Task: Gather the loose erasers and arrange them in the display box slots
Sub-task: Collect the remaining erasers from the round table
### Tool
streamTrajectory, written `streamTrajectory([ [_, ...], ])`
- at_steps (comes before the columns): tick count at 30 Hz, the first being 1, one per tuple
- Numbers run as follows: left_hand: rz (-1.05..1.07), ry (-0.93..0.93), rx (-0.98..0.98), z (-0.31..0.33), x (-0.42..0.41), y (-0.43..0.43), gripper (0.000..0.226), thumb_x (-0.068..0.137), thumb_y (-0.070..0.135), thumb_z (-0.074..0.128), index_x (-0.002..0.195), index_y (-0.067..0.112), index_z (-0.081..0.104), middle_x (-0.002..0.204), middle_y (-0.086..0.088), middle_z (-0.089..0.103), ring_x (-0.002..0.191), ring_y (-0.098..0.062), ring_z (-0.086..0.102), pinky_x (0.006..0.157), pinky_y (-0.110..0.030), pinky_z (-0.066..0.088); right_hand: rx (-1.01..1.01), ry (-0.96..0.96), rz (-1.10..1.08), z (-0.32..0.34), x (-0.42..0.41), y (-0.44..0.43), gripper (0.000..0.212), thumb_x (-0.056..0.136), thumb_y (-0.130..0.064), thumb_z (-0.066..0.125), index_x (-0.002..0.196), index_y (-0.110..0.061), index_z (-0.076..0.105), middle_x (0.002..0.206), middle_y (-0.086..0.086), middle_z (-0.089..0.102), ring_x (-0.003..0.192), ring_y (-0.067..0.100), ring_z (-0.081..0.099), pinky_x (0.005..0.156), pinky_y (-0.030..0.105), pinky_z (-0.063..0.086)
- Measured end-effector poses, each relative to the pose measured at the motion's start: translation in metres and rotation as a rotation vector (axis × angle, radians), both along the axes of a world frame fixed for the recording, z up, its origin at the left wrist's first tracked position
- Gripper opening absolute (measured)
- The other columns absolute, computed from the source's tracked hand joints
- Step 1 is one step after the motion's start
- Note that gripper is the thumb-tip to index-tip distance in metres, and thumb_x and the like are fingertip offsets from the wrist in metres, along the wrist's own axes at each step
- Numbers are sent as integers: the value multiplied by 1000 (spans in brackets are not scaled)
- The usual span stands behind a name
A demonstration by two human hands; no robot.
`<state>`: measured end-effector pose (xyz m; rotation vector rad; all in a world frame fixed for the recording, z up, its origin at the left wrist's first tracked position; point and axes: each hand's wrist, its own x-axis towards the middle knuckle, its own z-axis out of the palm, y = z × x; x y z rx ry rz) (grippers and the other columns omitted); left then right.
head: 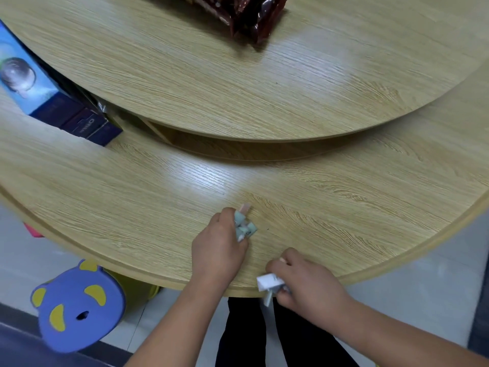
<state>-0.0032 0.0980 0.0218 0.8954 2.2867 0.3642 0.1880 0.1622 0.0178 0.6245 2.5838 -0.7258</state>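
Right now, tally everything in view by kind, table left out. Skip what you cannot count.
Hands: 2 (left hand, right hand)
Boxes: 2 (light blue box, dark blue box)
Bags: 1 (dark red bag)
Stools: 1 (purple bear stool)
Total: 6
The erasers held in both hands are too blurred to count.

Pale wood grain below, glossy wrapping above.
We read the table and its raised turntable as smooth wood-grain board with a soft sheen. The bag is crinkled, glossy dark-red plastic. The box looks like glossy printed card, the stool like smooth purple plastic. The erasers blur too much for us to judge.
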Motion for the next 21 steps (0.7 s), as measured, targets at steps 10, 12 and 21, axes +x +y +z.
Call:
streamTrajectory([
  [10, 0, 1, 8, -1, 1, -1, 23, 83, 28, 64, 104, 26, 54, 100, 6, 62, 81, -18, 63, 68, -37, 53, 67, -2, -55, -9, -2, 27, 33, 76, -35, 70, 103, -32, 51, 96, -3, 52, 55, 13, 52, 39, 18, 25],
  [12, 5, 0, 6, -1, 1, -1, 24, 83, 28, 63, 105, 26, 54, 101, 6, 63, 82, -19, 63, 68, -38, 54, 96, -5, -99, -7, -6, 35, 32, 76, -34, 71, 104, -31, 56, 95, -3, 52, 50, 11, 42, 39, 16, 17],
  [21, 16, -3, 14, -4, 4, -1, 26, 82, 29, 64, 106, 26, 54, 102, 6, 62, 85, -19, 63, 69, -38, 54, 43, -19, -13, -10, 3, 34, 46, 76, -44, 76, 112, -28, 52, 104, 1, 50, 58, 17, 57, 41, 26, 40],
])
